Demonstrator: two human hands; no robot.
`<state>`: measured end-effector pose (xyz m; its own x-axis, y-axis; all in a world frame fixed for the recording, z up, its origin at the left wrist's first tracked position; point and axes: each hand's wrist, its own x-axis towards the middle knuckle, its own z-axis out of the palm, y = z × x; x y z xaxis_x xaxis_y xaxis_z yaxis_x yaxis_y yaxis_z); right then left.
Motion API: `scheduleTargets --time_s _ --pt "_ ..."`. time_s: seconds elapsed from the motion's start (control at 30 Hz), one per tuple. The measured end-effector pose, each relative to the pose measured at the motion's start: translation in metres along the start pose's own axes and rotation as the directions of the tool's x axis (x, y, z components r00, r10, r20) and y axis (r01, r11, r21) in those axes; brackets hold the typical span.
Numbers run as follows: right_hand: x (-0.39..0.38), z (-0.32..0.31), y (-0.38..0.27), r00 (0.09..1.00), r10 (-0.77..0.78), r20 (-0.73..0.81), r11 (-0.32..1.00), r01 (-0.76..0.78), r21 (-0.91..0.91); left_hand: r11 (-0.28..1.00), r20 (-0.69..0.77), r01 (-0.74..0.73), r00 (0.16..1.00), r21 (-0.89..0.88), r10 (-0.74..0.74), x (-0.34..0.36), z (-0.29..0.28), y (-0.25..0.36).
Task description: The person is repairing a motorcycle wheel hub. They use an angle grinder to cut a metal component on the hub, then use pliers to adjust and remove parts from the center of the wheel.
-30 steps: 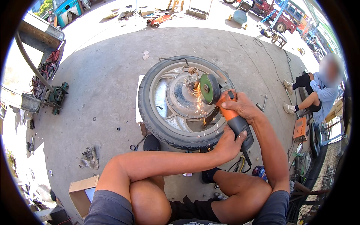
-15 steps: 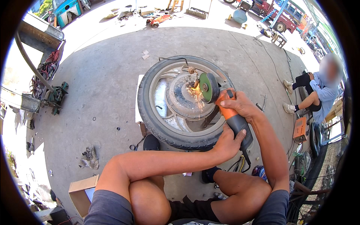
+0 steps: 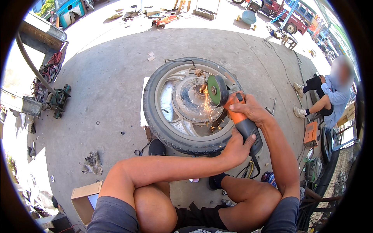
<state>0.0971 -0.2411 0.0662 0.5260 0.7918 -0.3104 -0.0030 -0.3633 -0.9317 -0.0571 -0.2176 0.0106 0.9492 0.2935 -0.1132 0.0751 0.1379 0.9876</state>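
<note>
An orange and black angle grinder [image 3: 237, 112] with a green disc [image 3: 214, 90] is in both my hands. My right hand [image 3: 250, 110] wraps round the orange front of its body. Farther back, my left hand [image 3: 236, 149] grips the dark rear part, from which the cord runs down. The disc's edge meets the axle [image 3: 202, 87] at the middle of a wheel [image 3: 155, 122] with a black tyre and metal hub [image 3: 186, 101]. Sparks [image 3: 208, 108] spray from the contact toward me. A dark cable [image 3: 180, 60] comes out by the axle. The wheel lies flat, raised off the ground.
At the right a person [image 3: 336, 93] sits near an orange box-shaped machine [image 3: 311, 134]. A cardboard box [image 3: 86, 196] stands by my left elbow, with a crumpled rag [image 3: 92, 163] beyond it. A green metal stand [image 3: 60, 101] is at the left; an orange floor jack [image 3: 165, 21] lies far off.
The sparks have shifted from a wide burst over the hub to a narrower stream falling toward the near rim. The grinder has barely moved; both hands keep their grip.
</note>
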Motion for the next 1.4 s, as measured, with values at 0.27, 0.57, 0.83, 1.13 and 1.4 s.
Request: scheduleTargets --time_s 0.27,0.57,0.83,1.13,1.4 --pt "0.001 -0.001 0.002 1.000 -0.001 -0.007 1.000 0.000 -0.014 1.000 -0.002 0.024 1.000 -0.018 -0.024 -0.002 0.000 0.003" --pt "0.004 0.000 0.001 1.000 0.015 -0.007 1.000 -0.015 -0.014 0.997 0.011 0.077 0.997 -0.032 -0.077 -0.001 -0.004 0.006" --pt "-0.013 -0.002 0.004 0.998 0.027 -0.061 1.000 -0.028 -0.013 0.995 0.112 0.098 0.989 -0.018 -0.095 -0.008 -0.001 0.009" --pt "-0.046 -0.015 -0.006 0.970 0.013 -0.243 0.998 0.005 0.070 0.968 0.033 -0.060 0.998 0.246 0.054 -0.002 -0.069 0.016" --pt "-0.065 -0.032 -0.001 0.950 -0.038 -0.310 0.996 0.062 0.067 0.830 -0.382 -0.274 0.788 0.485 0.483 0.063 -0.161 -0.004"
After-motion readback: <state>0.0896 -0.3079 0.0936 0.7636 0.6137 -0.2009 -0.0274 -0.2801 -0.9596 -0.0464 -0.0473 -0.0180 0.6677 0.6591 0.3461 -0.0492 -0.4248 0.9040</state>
